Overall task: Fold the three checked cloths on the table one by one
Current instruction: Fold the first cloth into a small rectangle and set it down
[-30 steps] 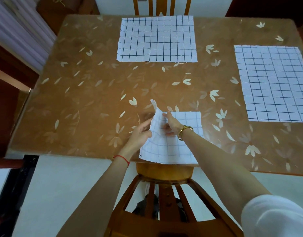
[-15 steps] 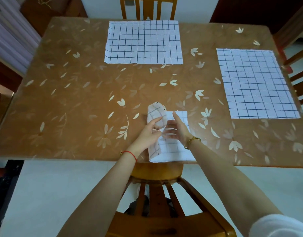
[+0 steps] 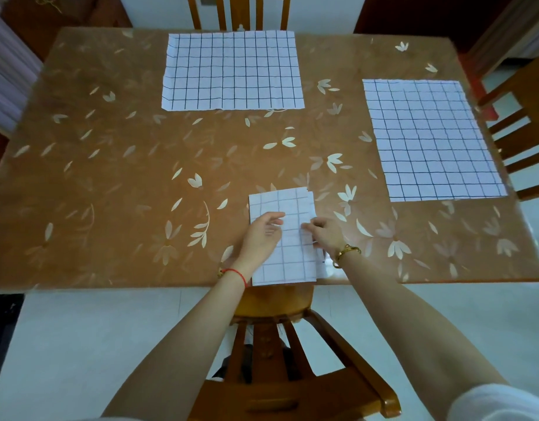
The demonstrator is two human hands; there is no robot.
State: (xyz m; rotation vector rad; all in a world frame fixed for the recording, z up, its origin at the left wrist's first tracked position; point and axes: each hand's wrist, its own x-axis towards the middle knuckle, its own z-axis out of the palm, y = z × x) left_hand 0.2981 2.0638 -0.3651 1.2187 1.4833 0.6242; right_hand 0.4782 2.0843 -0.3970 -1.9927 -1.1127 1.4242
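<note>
A white cloth with dark checks, folded into a narrow strip (image 3: 289, 259), lies at the near edge of the table (image 3: 110, 183). My left hand (image 3: 262, 235) rests flat on its left half with fingers spread. My right hand (image 3: 322, 233) touches the strip's right edge, fingertips on the fabric; whether it pinches the edge is unclear. A second checked cloth (image 3: 231, 71) lies flat and unfolded at the far middle. A third checked cloth (image 3: 429, 138) lies flat and unfolded at the right.
A wooden chair (image 3: 280, 360) stands right below me against the near table edge. Another chair (image 3: 240, 10) is at the far side and one (image 3: 523, 123) at the right. The tabletop is brown with pale leaf patterns.
The near cloth's raised left flap has been brought over to the right and laid down, leaving a narrower strip. Both hands now rest on it.
</note>
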